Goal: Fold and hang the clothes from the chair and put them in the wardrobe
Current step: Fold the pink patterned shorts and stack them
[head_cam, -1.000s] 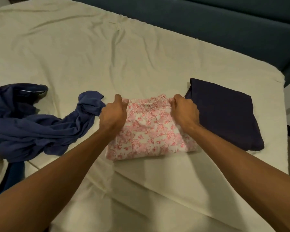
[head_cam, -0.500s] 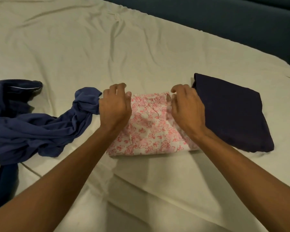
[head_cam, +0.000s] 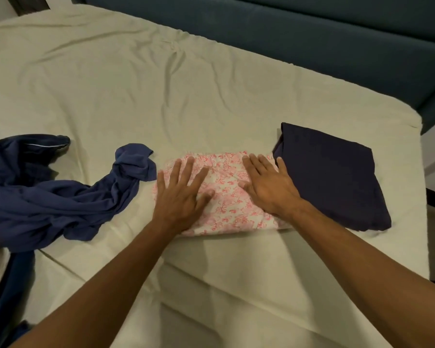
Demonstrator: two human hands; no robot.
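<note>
A folded white garment with a pink flower print point(head_cam: 226, 197) lies on the bed in front of me. My left hand point(head_cam: 181, 194) presses flat on its left half, fingers spread and straight. My right hand point(head_cam: 266, 187) presses flat on its right half, its outer edge beside a folded dark navy garment point(head_cam: 337, 177). A crumpled blue garment point(head_cam: 48, 197) sprawls unfolded at the left, one end hanging over the bed's near edge.
The bed is covered by a cream sheet point(head_cam: 161, 96) with a few creases. A dark teal headboard point(head_cam: 312, 46) runs along the far right side. The bed's right edge drops off just past the navy garment.
Both hands went from gripping the top edge of the printed garment with curled fingers to lying flat and spread on top of it.
</note>
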